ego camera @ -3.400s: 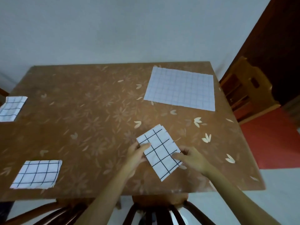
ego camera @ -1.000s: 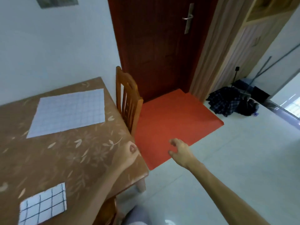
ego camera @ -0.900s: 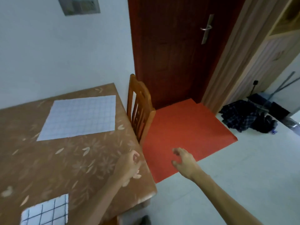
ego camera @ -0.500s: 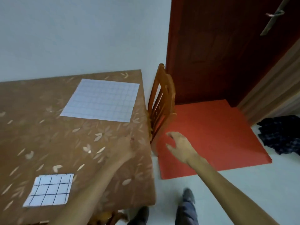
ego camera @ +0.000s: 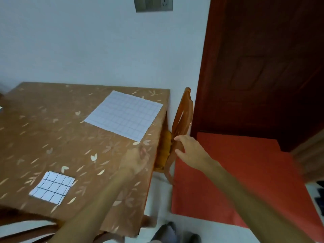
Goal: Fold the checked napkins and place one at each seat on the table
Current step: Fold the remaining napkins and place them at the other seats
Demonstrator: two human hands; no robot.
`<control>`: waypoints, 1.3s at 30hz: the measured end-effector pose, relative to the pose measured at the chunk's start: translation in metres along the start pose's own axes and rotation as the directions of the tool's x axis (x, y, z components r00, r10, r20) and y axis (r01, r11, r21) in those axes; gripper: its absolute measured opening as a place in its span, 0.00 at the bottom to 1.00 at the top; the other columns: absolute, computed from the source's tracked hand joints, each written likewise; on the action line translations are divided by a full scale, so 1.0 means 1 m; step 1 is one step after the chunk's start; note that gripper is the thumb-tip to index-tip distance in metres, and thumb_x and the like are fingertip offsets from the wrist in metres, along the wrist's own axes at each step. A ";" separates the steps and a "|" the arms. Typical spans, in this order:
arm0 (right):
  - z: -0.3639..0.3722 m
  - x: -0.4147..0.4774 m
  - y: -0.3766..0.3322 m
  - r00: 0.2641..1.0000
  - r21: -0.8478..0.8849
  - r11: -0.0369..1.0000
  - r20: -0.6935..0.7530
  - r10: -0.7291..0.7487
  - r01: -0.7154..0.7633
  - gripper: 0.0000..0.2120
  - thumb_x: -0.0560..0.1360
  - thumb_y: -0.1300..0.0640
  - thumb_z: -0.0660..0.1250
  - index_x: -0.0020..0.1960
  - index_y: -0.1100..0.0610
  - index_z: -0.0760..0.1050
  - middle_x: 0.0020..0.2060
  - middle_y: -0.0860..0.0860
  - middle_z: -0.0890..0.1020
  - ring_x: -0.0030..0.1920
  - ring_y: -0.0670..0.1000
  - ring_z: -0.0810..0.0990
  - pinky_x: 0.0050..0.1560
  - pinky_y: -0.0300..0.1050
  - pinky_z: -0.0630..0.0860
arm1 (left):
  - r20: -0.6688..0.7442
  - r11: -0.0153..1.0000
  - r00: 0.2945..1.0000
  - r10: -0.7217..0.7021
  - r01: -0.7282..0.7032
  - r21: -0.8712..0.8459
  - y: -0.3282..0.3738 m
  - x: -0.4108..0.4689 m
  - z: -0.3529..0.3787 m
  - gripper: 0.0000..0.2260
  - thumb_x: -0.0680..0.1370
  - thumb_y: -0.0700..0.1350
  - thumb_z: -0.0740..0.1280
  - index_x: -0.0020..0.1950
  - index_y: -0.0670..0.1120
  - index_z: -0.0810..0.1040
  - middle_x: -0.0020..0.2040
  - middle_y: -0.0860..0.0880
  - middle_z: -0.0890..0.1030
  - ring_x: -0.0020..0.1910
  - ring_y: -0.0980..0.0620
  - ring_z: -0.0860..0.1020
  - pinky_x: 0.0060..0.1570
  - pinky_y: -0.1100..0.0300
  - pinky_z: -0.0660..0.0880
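Observation:
On the brown leaf-patterned table (ego camera: 61, 130) a large unfolded checked napkin (ego camera: 122, 122) lies flat near the far right corner. A small folded checked napkin (ego camera: 52, 187) lies near the front edge. My left hand (ego camera: 136, 158) hovers or rests at the table's right edge with loosely curled fingers and holds nothing. My right hand (ego camera: 190, 149) reaches to the back of a wooden chair (ego camera: 182, 118) tucked at the table's right side. Its fingers and thumb are spread and touch the chair's back rail.
A dark red door (ego camera: 263, 67) and a red mat (ego camera: 236, 172) are right of the chair. A white wall runs behind the table. Another chair's curved back (ego camera: 26, 230) shows at the bottom left. My feet (ego camera: 168, 232) stand by the table corner.
The folded napkin has left my hands and lies on the table. I have walked round the right corner, and my right hand has moved from mid-air up to the chair back.

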State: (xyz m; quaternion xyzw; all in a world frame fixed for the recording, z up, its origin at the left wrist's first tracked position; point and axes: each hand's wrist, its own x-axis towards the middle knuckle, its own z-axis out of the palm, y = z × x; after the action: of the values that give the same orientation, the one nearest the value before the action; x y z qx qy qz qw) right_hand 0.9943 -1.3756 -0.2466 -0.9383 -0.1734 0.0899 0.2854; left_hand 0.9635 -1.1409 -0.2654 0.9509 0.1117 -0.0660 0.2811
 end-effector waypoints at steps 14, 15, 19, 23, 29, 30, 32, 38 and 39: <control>0.009 0.173 0.002 0.979 -0.155 0.979 0.175 -0.102 0.129 0.17 0.79 0.53 0.64 0.66 0.57 0.72 0.60 0.54 0.77 0.59 0.55 0.77 0.61 0.53 0.75 | -0.004 0.986 0.987 -0.160 0.160 0.042 -0.051 0.146 0.014 0.11 0.79 0.46 0.66 0.61 0.50 0.77 0.56 0.51 0.78 0.50 0.53 0.77 0.44 0.64 0.70; 0.013 0.185 0.003 0.974 -0.174 0.975 0.201 -0.102 0.138 0.17 0.79 0.54 0.63 0.67 0.57 0.72 0.60 0.54 0.78 0.59 0.56 0.77 0.61 0.53 0.75 | 0.012 0.985 0.986 -0.169 0.168 0.041 -0.053 0.156 0.018 0.12 0.79 0.45 0.66 0.62 0.50 0.77 0.58 0.50 0.77 0.51 0.52 0.77 0.45 0.65 0.69; 0.030 0.226 0.004 0.949 -0.212 0.965 0.302 -0.088 0.157 0.15 0.79 0.54 0.62 0.64 0.57 0.72 0.56 0.53 0.77 0.55 0.56 0.77 0.56 0.54 0.77 | 0.088 0.983 0.980 -0.181 0.182 0.002 -0.071 0.190 0.038 0.14 0.77 0.45 0.69 0.62 0.48 0.78 0.58 0.46 0.77 0.56 0.45 0.79 0.55 0.55 0.76; 0.045 0.256 0.008 0.930 -0.189 0.965 0.352 -0.108 0.184 0.14 0.78 0.56 0.64 0.64 0.56 0.72 0.53 0.52 0.78 0.50 0.54 0.77 0.51 0.53 0.77 | 0.093 0.985 0.981 -0.171 0.172 0.000 -0.086 0.208 0.055 0.17 0.76 0.49 0.73 0.63 0.49 0.78 0.63 0.49 0.76 0.61 0.47 0.76 0.60 0.53 0.75; 0.059 0.285 0.028 0.883 -0.170 0.967 0.461 -0.092 0.190 0.13 0.79 0.55 0.64 0.62 0.55 0.73 0.52 0.50 0.77 0.52 0.52 0.75 0.54 0.48 0.76 | 0.032 0.971 0.971 -0.237 0.238 -0.008 -0.109 0.215 0.078 0.23 0.73 0.44 0.74 0.68 0.49 0.77 0.70 0.52 0.73 0.68 0.49 0.71 0.59 0.53 0.76; 0.061 0.291 0.031 0.875 -0.155 0.968 0.474 -0.101 0.196 0.14 0.78 0.56 0.65 0.64 0.55 0.73 0.52 0.49 0.76 0.52 0.52 0.76 0.55 0.48 0.75 | 0.007 0.969 0.969 -0.247 0.247 -0.014 -0.110 0.217 0.077 0.21 0.73 0.43 0.73 0.66 0.49 0.79 0.68 0.53 0.74 0.66 0.50 0.73 0.56 0.53 0.77; 0.063 0.303 0.035 0.860 -0.128 0.970 0.496 -0.119 0.207 0.14 0.78 0.57 0.66 0.64 0.56 0.72 0.49 0.46 0.74 0.53 0.52 0.76 0.54 0.46 0.75 | -0.057 0.965 0.963 -0.264 0.264 -0.006 -0.114 0.221 0.077 0.14 0.75 0.41 0.70 0.59 0.49 0.83 0.64 0.54 0.78 0.60 0.49 0.77 0.48 0.53 0.78; 0.070 0.341 0.050 0.780 -0.045 0.960 0.594 -0.196 0.275 0.19 0.79 0.57 0.66 0.69 0.54 0.71 0.64 0.51 0.75 0.65 0.52 0.74 0.65 0.47 0.73 | -0.202 0.911 0.888 -0.412 0.402 -0.092 -0.102 0.237 0.077 0.06 0.74 0.39 0.69 0.47 0.46 0.85 0.50 0.50 0.83 0.48 0.46 0.80 0.39 0.58 0.72; 0.068 0.348 0.052 0.759 -0.040 0.955 0.618 -0.208 0.294 0.22 0.79 0.57 0.66 0.72 0.54 0.69 0.67 0.52 0.74 0.66 0.52 0.74 0.66 0.47 0.72 | -0.222 0.886 0.858 -0.462 0.438 -0.151 -0.094 0.239 0.076 0.05 0.76 0.41 0.69 0.46 0.45 0.85 0.48 0.48 0.84 0.47 0.45 0.80 0.39 0.57 0.71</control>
State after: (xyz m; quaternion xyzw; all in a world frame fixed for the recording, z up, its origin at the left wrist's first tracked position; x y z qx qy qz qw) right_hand 1.3114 -1.2508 -0.3567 -0.8447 -0.3855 0.3349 0.1601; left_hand 1.1664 -1.0636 -0.4223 0.8843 0.3687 -0.0031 0.2864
